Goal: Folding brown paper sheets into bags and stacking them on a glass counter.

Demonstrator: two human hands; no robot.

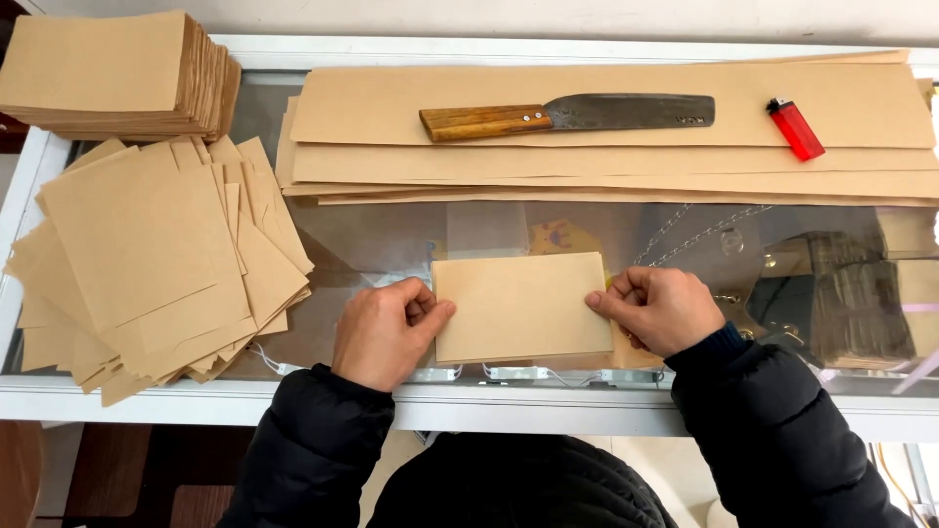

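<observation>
Both hands are pressing a folded brown paper rectangle (521,307) flat on the glass counter (372,240) — the creasing step, by the look of it. The left hand (384,330) pinches the left edge between thumb and curled fingers; the right hand (657,309) clasps the right edge the same way, so the paper lies between the two grips. Next it would need firm, even pressure along the fold. A fanned pile of cut sheets (147,259) lies to the left — long strips (606,147) with a knife (567,114) and a red lighter (795,128) lie behind.
</observation>
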